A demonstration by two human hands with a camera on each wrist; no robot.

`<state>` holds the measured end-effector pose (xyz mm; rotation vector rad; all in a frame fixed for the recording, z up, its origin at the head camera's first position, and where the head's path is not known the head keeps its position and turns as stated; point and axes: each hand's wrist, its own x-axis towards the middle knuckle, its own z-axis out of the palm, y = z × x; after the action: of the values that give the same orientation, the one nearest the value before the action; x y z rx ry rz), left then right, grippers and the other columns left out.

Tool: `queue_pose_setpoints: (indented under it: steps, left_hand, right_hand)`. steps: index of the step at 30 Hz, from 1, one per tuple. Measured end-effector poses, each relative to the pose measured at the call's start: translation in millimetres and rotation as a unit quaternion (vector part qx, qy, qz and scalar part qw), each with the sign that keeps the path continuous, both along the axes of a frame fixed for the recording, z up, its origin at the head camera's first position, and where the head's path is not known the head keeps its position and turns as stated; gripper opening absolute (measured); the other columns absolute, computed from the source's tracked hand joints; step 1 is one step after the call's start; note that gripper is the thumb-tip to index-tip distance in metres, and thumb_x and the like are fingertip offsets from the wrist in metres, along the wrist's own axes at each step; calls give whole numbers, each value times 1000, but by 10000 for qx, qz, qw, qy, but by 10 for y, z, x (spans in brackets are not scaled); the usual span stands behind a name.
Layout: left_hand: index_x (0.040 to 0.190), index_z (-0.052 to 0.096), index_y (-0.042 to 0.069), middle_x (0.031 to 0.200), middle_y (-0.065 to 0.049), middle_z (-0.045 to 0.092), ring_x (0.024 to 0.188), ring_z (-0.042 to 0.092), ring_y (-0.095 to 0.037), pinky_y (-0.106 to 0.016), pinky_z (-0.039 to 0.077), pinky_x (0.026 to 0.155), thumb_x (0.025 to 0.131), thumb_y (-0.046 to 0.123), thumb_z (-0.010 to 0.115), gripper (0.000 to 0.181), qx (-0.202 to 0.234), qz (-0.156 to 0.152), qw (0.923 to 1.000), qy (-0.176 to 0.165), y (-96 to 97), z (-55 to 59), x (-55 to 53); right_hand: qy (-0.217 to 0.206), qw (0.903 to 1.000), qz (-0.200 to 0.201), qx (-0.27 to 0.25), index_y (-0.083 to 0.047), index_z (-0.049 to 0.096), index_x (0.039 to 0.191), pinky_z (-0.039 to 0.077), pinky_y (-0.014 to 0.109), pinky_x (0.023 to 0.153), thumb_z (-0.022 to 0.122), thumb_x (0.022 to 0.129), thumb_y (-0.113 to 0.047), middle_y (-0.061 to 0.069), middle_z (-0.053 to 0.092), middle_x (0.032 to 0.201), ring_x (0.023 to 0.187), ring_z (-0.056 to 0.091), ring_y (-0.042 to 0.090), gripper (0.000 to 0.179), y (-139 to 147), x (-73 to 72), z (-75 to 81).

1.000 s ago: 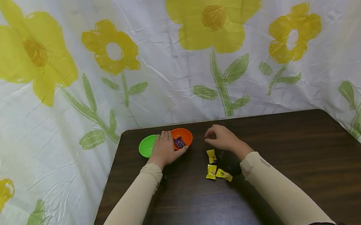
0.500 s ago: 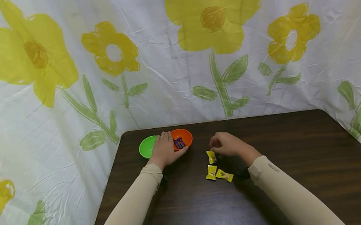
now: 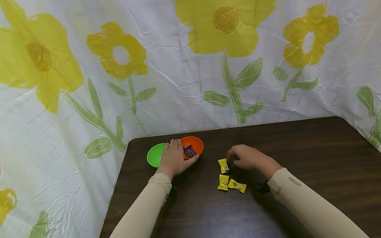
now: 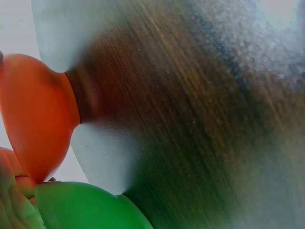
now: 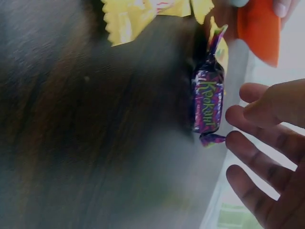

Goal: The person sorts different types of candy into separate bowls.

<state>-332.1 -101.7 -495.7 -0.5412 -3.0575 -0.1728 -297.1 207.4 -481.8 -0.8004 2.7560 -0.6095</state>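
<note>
My left hand lies with straight fingers across the join of a green bowl and an orange bowl. Its thumb reaches along the orange bowl's near rim. Purple wrapped candies sit in the orange bowl. To the right, my right hand hovers low over the table, fingers loosely bent and holding nothing. In the right wrist view a purple wrapped candy lies just beside its fingertips; I cannot tell whether they touch. Yellow wrapped candies lie left of that hand.
The dark wooden table extends to both sides and toward me. Behind its far edge hangs a white curtain with painted yellow flowers.
My right hand has moved right and toward me, from above the yellow candies to beside the purple one. The left hand and bowls have stayed in place.
</note>
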Motion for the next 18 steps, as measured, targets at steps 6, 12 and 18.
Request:
queue_pose_setpoints:
  steps: [6, 12, 18]
  left_hand:
    - [162, 32, -9, 168, -26, 38, 159, 33, -41, -54, 20, 133, 98, 78, 45, 109, -51, 43, 10000, -3, 10, -1, 4]
    - [162, 32, -9, 168, -27, 38, 159, 34, -41, -55, 21, 133, 97, 81, 44, 111, -42, 26, 10000, 22, 10, -14, -6]
    - [162, 32, -9, 168, -27, 38, 159, 34, -41, -55, 22, 133, 97, 80, 44, 111, -9, 35, 10000, 35, 7, -14, -3]
  right_hand:
    - [156, 9998, 105, 64, -5, 78, 114, 57, 39, 81, 62, 98, 1, 11, 74, 113, 94, 66, 20, 24, 43, 48, -21]
    - [392, 9985, 106, 368, -8, 78, 110, 57, 38, 82, 68, 97, 0, 10, 70, 111, 95, 66, 21, 18, 86, 93, -44]
    - [382, 9978, 15, 534, -10, 77, 108, 59, 39, 82, 72, 96, -2, 8, 69, 110, 94, 66, 20, 15, 104, 143, -59]
